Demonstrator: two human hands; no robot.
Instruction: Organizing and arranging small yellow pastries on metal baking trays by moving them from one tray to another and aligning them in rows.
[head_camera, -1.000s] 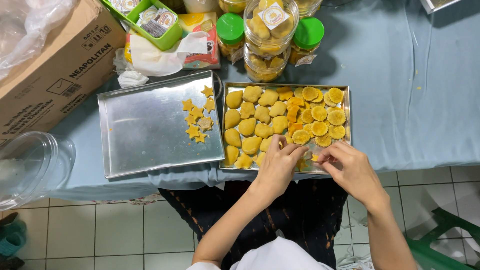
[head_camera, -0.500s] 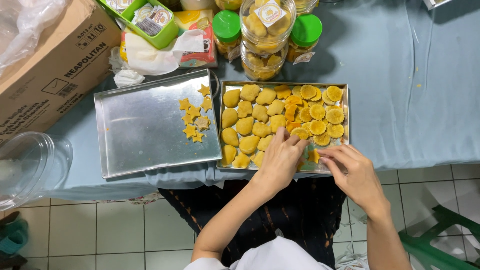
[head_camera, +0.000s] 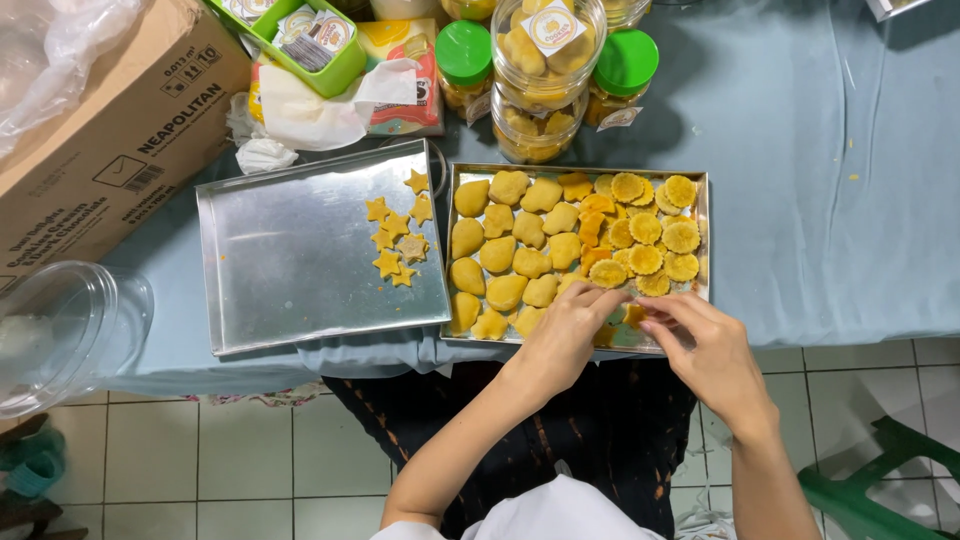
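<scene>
A metal tray (head_camera: 700, 180) holds several yellow cookies: plump oval ones (head_camera: 500, 255) on its left half and round scalloped ones (head_camera: 645, 228) on its right. My left hand (head_camera: 565, 335) lies over the tray's near edge, its bent fingertips on the cookies there. My right hand (head_camera: 705, 350) is just to its right, thumb and fingers pinched on a small orange cookie (head_camera: 633, 315) at the near rim. The two sets of fingertips almost touch.
A second metal tray (head_camera: 290, 260) on the left carries a few star cookies (head_camera: 395, 235). Behind stand jars of cookies with green lids (head_camera: 545, 70), a green box (head_camera: 300, 40), a cardboard carton (head_camera: 100, 130), and an empty clear tub (head_camera: 60, 330) at the left edge. A green stool (head_camera: 890, 490) stands on the tiled floor.
My left hand has slid a little farther onto the cookie tray. My right hand's fingers have closed in toward it at the near rim. The trays have not moved.
</scene>
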